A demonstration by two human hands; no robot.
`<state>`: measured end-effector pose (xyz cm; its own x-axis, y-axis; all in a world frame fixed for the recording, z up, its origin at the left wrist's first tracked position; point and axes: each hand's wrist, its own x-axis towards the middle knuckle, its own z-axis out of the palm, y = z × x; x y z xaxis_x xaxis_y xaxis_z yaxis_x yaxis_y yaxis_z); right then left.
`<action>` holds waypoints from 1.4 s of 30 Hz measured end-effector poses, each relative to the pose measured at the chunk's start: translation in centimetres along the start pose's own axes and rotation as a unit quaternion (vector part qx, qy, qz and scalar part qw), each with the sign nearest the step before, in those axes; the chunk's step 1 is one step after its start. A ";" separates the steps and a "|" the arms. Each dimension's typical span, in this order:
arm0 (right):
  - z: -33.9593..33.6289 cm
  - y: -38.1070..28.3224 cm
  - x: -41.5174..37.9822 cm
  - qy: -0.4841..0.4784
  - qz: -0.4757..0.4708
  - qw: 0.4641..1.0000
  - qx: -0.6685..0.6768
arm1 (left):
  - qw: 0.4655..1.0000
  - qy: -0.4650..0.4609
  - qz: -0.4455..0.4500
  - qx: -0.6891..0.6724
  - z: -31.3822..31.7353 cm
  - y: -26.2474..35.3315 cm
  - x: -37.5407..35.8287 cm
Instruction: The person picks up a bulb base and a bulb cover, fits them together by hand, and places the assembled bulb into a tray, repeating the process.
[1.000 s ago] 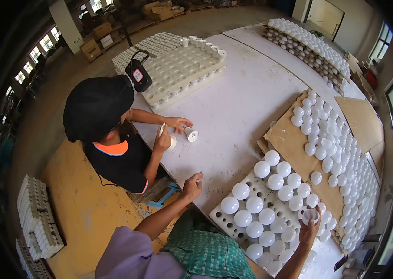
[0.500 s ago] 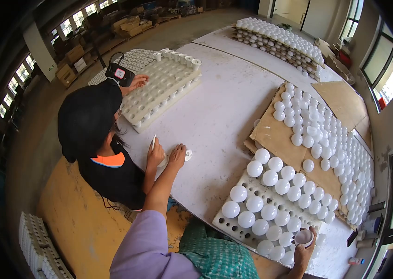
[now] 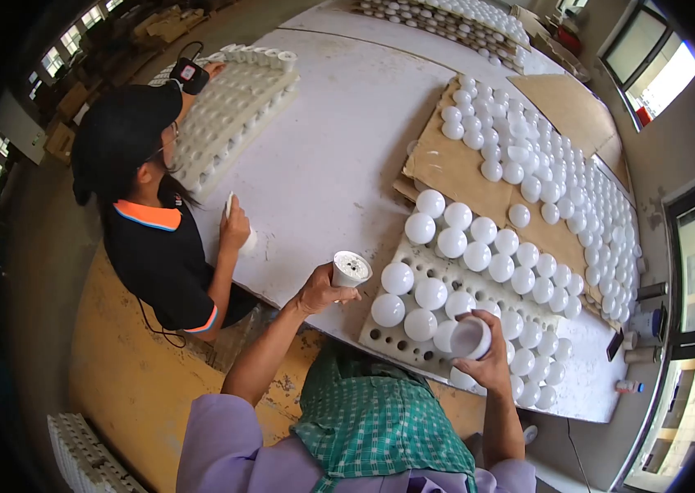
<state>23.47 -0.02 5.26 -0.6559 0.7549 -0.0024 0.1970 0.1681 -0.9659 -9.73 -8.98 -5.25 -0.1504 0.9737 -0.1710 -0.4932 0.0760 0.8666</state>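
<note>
My left hand (image 3: 321, 291) is wrapped round a white cup-shaped lamp base (image 3: 352, 268), held upright above the table's front edge. Small dark parts show inside its top. In my right hand (image 3: 491, 359) is a white dome cover (image 3: 470, 338), its open side turned toward me. That hand is over a foam tray (image 3: 376, 334) with rows of round white domes (image 3: 421, 324). Some holes of the tray show between the rows. The two pieces are apart.
A co-worker (image 3: 130, 181) in a black cap sits at the left, one hand holding a white tool. Beyond is a tray of white bases (image 3: 232, 123). Cardboard (image 3: 462, 175) with many domes lies at the right. More stacked domes stand at the back.
My left hand has come back from beside the co-worker's hand, now with the base in it. My right hand has moved left and up with the dome. The view has turned.
</note>
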 end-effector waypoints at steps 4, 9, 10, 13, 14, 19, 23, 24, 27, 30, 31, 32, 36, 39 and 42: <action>2.6 -0.9 1.7 -0.085 -0.029 0.991 -0.102 | 0.970 -0.159 -0.061 0.173 5.5 2.1 -1.6; 3.7 -1.4 1.8 -0.119 -0.066 0.982 -0.128 | 0.918 -0.238 -0.035 0.314 7.7 2.8 -2.1; 3.7 -1.3 1.8 -0.120 -0.065 0.982 -0.129 | 0.910 -0.245 -0.040 0.332 7.9 2.9 -2.1; 3.8 -0.9 1.5 -0.131 -0.061 0.980 -0.136 | 0.883 -0.259 -0.067 0.385 8.1 2.7 -2.0; 3.8 -0.8 1.4 -0.139 -0.058 0.978 -0.143 | 0.883 -0.260 -0.067 0.386 8.3 2.7 -2.1; 3.9 -0.2 1.1 -0.149 -0.061 0.977 -0.140 | 0.866 -0.271 -0.071 0.413 8.7 2.3 -2.0; 4.1 -0.7 1.0 -0.180 -0.021 0.969 -0.167 | 0.858 -0.272 -0.069 0.431 9.5 2.7 -2.1; 4.2 -0.7 0.9 -0.178 -0.025 0.967 -0.181 | 0.860 -0.267 -0.075 0.428 9.7 2.8 -2.1; 4.6 -0.2 0.6 -0.183 -0.014 0.963 -0.197 | 0.862 -0.263 -0.085 0.426 9.8 2.8 -2.0; 4.9 0.3 0.5 -0.185 -0.001 0.965 -0.184 | 0.862 -0.275 -0.103 0.414 9.6 2.2 -1.9; 5.1 0.6 0.4 -0.184 -0.001 0.965 -0.185 | 0.861 -0.286 -0.118 0.403 9.6 2.0 -1.9; 5.3 0.9 0.3 -0.166 -0.020 0.972 -0.164 | 0.861 -0.287 -0.118 0.402 9.8 2.0 -1.9; 6.4 1.2 0.4 -0.023 -0.249 0.960 -0.127 | 0.894 -0.284 -0.091 0.335 10.3 0.5 -2.2; 6.0 1.2 -0.5 -0.026 -0.268 0.960 -0.082 | 0.893 -0.302 -0.051 0.330 11.6 1.9 -2.4; 5.7 0.4 -0.6 -0.014 -0.279 0.957 -0.079 | 0.885 -0.324 -0.066 0.327 12.3 2.2 -2.5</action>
<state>19.78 -4.01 3.36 -0.7098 0.5029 0.4933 -0.0837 0.6351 -0.7679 0.14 -8.59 2.86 0.4991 0.8496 -0.1703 0.1639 0.1004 0.9814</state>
